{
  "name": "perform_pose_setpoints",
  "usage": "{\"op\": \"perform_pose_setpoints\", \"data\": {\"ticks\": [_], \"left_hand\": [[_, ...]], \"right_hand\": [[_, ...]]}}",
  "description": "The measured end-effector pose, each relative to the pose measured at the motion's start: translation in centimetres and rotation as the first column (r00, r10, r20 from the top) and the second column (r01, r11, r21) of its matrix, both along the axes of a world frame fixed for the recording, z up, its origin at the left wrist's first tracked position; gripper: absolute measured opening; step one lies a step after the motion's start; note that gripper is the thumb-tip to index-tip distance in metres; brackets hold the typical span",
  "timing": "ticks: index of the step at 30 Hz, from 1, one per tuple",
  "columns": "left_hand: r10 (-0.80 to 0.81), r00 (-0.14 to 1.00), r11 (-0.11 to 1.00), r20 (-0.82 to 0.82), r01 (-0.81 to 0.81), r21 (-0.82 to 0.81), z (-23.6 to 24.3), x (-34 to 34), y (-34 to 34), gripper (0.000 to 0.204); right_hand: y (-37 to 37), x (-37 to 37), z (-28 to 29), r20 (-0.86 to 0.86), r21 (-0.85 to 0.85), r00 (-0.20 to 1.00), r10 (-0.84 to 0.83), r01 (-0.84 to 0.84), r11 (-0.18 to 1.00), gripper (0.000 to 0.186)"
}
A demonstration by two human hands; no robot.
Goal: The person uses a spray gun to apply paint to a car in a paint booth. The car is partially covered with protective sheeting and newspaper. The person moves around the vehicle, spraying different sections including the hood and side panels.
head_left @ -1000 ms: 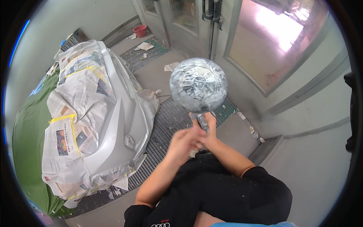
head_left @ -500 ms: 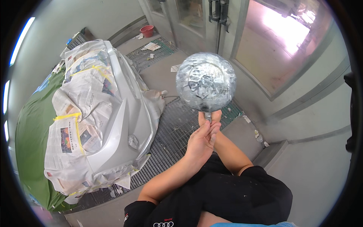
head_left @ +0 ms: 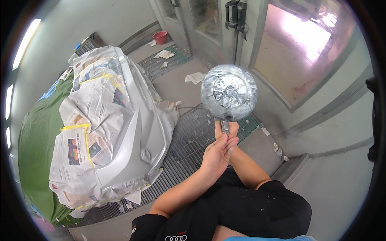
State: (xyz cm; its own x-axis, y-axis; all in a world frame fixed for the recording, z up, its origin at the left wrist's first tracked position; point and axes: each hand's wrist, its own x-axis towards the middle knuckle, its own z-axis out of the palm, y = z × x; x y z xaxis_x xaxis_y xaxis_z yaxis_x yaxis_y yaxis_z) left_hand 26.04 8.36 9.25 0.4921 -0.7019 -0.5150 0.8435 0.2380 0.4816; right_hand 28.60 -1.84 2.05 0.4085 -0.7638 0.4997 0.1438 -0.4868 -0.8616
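Held out in front of me is a spray gun, its round cup (head_left: 229, 92) wrapped in shiny, crinkled silvery film. The cup hides most of the gun; a short metal end (head_left: 225, 127) shows below it. My right hand (head_left: 232, 129) is closed around the gun just under the cup, partly hidden by the cup and my other hand. At the metal end, my left hand (head_left: 219, 152) pinches with thumb and fingertips, its other fingers loosely bent. To the left is a car's silver-grey bumper (head_left: 134, 132), surrounded by newspaper masking (head_left: 94, 100) with yellow tape.
Green sheeting (head_left: 38, 148) covers the car's far left side. Floor grating (head_left: 185, 138) lies between car and me, with scraps of paper (head_left: 195, 77). A thin hose (head_left: 191, 107) runs near the bumper. A red basin (head_left: 160, 37) stands by the back wall; a windowed door (head_left: 297, 52) is at right.
The spray gun and both hands have shifted slightly right and down in the picture, and the cup looks smaller. Both hands keep their hold. The surroundings have also shifted slightly.
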Motion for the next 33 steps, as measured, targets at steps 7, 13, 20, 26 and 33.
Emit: {"op": "perform_pose_setpoints", "data": {"ticks": [7,13,20,26,33], "left_hand": [[0.089,0.758,0.958,0.646,-0.242,0.152,-1.2,8.3,1.0,0.056],[0.005,0.674,1.0,0.739,-0.005,-0.001,-1.4,18.0,-0.2,0.088],[-0.073,0.759,0.984,0.647,0.159,-0.077,-2.7,17.5,-0.7,0.093],[-0.168,0.725,0.967,0.668,0.253,-0.031,-6.4,16.5,0.4,0.096],[-0.415,0.51,0.867,0.753,0.473,0.157,-19.9,6.4,4.9,0.095]], "right_hand": [[0.5,-3.8,0.0,0.022,0.125,0.971,0.24,-0.241,0.963,0.018],[1.6,-6.9,0.7,0.093,0.428,0.841,0.533,-0.517,0.741,0.023],[1.6,-8.3,1.2,0.136,0.47,0.738,0.661,-0.635,0.613,0.015],[1.5,-7.8,1.2,0.014,0.64,0.77,0.638,-0.497,0.586,0.009],[-0.9,-2.8,-0.1,0.011,0.532,0.804,0.594,-0.508,0.677,0.018]]}}
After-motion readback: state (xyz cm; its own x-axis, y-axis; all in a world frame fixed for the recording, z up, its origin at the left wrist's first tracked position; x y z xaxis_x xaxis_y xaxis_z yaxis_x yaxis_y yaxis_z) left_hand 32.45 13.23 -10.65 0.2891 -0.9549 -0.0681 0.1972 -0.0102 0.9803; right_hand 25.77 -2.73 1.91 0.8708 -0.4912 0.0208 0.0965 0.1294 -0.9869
